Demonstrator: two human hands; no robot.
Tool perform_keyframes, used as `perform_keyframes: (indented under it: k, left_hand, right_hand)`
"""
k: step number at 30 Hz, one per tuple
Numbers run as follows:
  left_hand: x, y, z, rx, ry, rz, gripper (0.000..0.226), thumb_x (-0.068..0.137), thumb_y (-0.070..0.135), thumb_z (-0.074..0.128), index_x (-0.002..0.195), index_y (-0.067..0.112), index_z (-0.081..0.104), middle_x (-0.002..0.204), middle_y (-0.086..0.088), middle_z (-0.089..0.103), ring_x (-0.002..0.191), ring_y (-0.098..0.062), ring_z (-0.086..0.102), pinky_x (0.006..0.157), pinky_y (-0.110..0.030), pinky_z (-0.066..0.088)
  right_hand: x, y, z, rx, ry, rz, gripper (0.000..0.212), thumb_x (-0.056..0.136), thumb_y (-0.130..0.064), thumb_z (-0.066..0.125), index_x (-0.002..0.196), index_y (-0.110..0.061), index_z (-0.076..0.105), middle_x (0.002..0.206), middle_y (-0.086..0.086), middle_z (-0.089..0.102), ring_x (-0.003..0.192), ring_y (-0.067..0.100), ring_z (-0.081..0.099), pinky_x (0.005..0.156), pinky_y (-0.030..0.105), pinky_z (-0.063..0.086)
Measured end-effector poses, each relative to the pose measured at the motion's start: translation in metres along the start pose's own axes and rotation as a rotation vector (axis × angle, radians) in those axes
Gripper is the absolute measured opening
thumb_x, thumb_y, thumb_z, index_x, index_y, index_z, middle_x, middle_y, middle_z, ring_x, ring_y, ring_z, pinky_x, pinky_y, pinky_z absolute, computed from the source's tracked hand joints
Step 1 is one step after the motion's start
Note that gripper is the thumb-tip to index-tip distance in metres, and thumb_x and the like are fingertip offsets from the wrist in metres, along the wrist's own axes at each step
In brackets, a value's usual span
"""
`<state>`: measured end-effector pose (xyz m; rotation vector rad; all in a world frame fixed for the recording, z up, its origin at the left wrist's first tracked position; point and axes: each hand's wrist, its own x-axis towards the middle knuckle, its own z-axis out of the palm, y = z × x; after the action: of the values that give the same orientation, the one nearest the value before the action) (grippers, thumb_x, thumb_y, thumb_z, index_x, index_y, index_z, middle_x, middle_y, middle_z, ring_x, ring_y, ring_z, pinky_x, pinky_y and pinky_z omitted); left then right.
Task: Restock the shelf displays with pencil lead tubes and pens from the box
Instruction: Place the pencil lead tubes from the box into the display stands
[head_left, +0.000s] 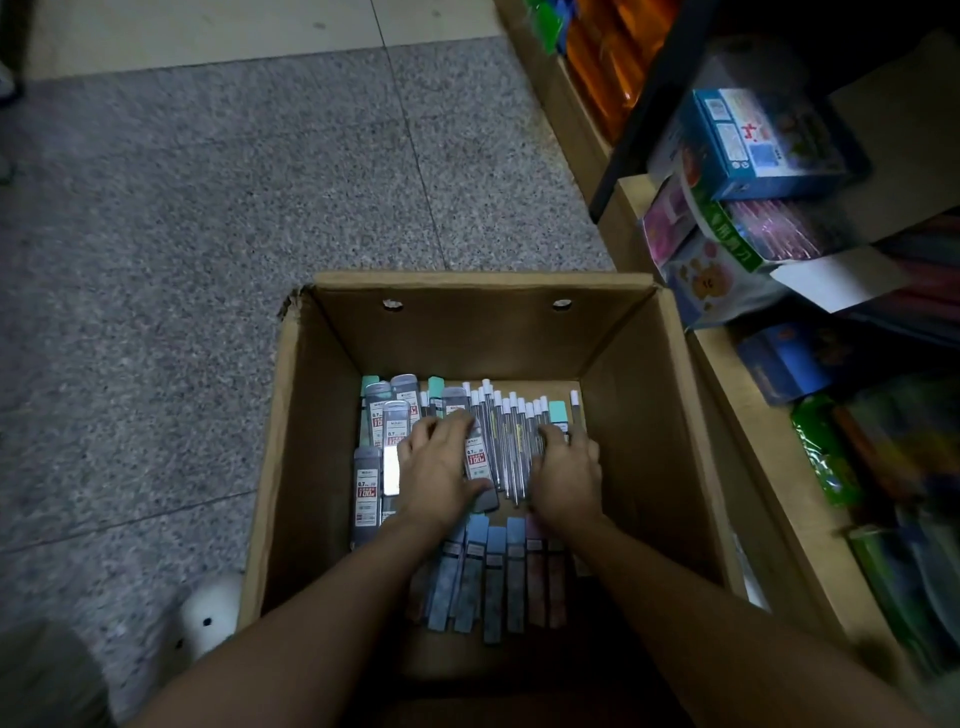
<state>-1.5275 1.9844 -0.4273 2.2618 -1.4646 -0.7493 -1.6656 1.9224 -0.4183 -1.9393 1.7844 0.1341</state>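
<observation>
Nearest, below both wrists, a row of flat blue and pink lead cases (485, 571) lies on the bottom of the open brown cardboard box (644, 415); their long axis runs from the person toward the far wall. The left hand (436, 473) rests palm down, and its thumb and curled fingers grip a clear flat lead case with a red label (477, 457). The right hand (566, 475) lies with curled fingers on the slim clear lead tubes with white caps (506, 431), but whether it holds any I cannot tell. These tubes lie between the hands, caps pointing away. Left of the left hand are more grey lead cases (366, 493), same direction. Far right of the right hand stand wooden shelves (748, 415) with colourful packages.
</observation>
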Motion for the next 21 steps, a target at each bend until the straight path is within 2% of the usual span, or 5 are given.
perform_keyframes:
  k: [9,13,16,19,21]
  left_hand:
    - [0.001,0.004,0.01,-0.397,-0.021,0.0,0.092,0.064,-0.003,0.083,0.139,0.026,0.038,0.13,0.008,0.03,0.12,-0.007,0.045,0.095,-0.006,0.037]
    - [-0.003,0.009,0.005,-0.585,0.057,-0.159,0.071,0.079,-0.008,0.07,0.136,0.026,0.045,0.116,0.0,0.046,0.09,-0.012,0.058,0.08,-0.021,0.055]
    - [-0.007,0.01,-0.004,-0.736,0.046,-0.257,0.059,0.087,-0.006,0.063,0.136,0.019,0.045,0.085,-0.011,0.05,0.072,-0.015,0.051,0.074,-0.025,0.05]
    - [-0.008,0.019,-0.021,-0.872,0.036,-0.269,0.054,0.089,-0.009,0.057,0.138,0.01,0.041,0.09,-0.012,0.048,0.078,-0.02,0.048,0.077,-0.027,0.046]
    - [-0.01,0.03,-0.036,-0.978,0.028,-0.284,0.049,0.091,-0.01,0.054,0.136,0.006,0.04,0.091,-0.013,0.05,0.083,-0.021,0.049,0.078,-0.027,0.044]
  right_hand:
    - [0.006,0.0,0.004,0.234,0.129,0.061,0.055,0.086,0.011,0.053,0.133,-0.017,0.057,0.139,0.007,0.035,0.122,0.02,0.043,0.101,0.023,0.041]
    - [-0.004,-0.004,0.0,0.404,0.117,0.056,0.05,0.088,0.007,0.055,0.131,-0.019,0.058,0.138,0.002,0.046,0.116,0.01,0.048,0.089,0.012,0.041]
    - [-0.017,-0.01,-0.007,0.697,0.058,0.101,0.043,0.088,0.005,0.061,0.123,-0.02,0.063,0.133,0.001,0.057,0.118,0.014,0.057,0.093,0.028,0.054]
    - [-0.029,-0.018,-0.022,0.906,-0.004,0.108,0.042,0.088,0.004,0.064,0.123,-0.02,0.063,0.124,0.001,0.061,0.096,0.002,0.06,0.079,0.01,0.052]
    - [-0.036,-0.023,-0.038,0.948,0.0,0.057,0.052,0.086,0.007,0.065,0.128,-0.024,0.058,0.116,0.009,0.065,0.092,0.009,0.064,0.074,0.006,0.049]
